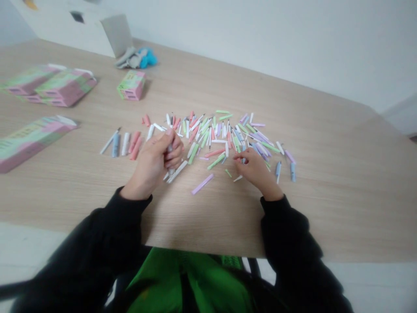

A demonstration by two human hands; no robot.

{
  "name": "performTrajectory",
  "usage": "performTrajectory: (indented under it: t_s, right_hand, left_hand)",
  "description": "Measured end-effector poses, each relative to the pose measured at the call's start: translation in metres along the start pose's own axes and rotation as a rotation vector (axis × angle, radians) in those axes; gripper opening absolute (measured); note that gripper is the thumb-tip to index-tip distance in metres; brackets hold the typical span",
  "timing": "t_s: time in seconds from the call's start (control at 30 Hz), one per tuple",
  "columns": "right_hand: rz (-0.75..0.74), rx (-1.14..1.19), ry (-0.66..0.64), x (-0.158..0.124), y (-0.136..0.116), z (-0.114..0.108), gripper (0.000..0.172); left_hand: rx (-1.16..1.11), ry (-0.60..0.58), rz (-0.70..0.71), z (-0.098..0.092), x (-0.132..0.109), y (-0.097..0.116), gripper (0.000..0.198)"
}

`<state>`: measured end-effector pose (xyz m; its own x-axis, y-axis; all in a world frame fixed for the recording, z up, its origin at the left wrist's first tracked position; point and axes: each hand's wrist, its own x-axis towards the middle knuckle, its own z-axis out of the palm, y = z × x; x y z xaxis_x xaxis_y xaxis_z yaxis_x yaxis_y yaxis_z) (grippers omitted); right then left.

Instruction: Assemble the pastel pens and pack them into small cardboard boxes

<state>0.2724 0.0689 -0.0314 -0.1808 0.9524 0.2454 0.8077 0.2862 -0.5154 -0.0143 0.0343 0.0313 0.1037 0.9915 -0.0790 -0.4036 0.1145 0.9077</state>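
Pen parts in pastel colours, with barrels, caps and thin dark-tipped refills among them, lie in a loose pile (208, 134) on the table. My left hand (159, 154) is closed in a fist at the pile's left side, wrapped round a whitish pen piece (170, 172) whose ends show above and below the fingers. My right hand (254, 168) reaches into the pile's right side with fingers curled and pinched together; what lies between them is hidden. Between the hands, nearer me, lies a purple barrel (202, 184). A green piece (228, 173) is just left of my right hand.
Pink-and-green boxes (67, 87) are stacked at the left, with a long box (32, 141) nearer me and a small one (132, 85) farther right. Behind stand a white carton (74, 26) and a grey-and-blue bundle (137, 58). Blue pieces (293, 172) lie to the right.
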Motion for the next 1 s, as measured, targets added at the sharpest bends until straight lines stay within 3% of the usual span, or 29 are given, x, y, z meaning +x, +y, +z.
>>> performTrajectory:
  t_s: [0.1, 0.2, 0.63, 0.8, 1.0]
  right_hand:
    - [-0.055, 0.005, -0.07, 0.0, -0.017, 0.02, 0.01]
    - [-0.085, -0.012, -0.038, 0.002, -0.023, 0.028, 0.011]
    - [-0.112, -0.085, -0.061, 0.007, -0.034, 0.037, 0.009]
    - [-0.108, -0.066, -0.093, 0.008, -0.029, 0.037, 0.011]
    - [-0.203, -0.122, -0.121, 0.011, -0.022, 0.038, 0.015]
  left_hand:
    - [0.012, 0.003, -0.001, -0.002, 0.001, 0.0, 0.045]
    - [0.017, -0.019, 0.007, -0.003, 0.001, -0.002, 0.045]
    - [0.042, 0.006, -0.005, -0.001, 0.0, -0.001, 0.046]
    - [0.05, -0.025, 0.024, -0.003, 0.001, -0.003, 0.043]
    - [0.059, -0.037, 0.013, -0.004, 0.001, -0.005, 0.044]
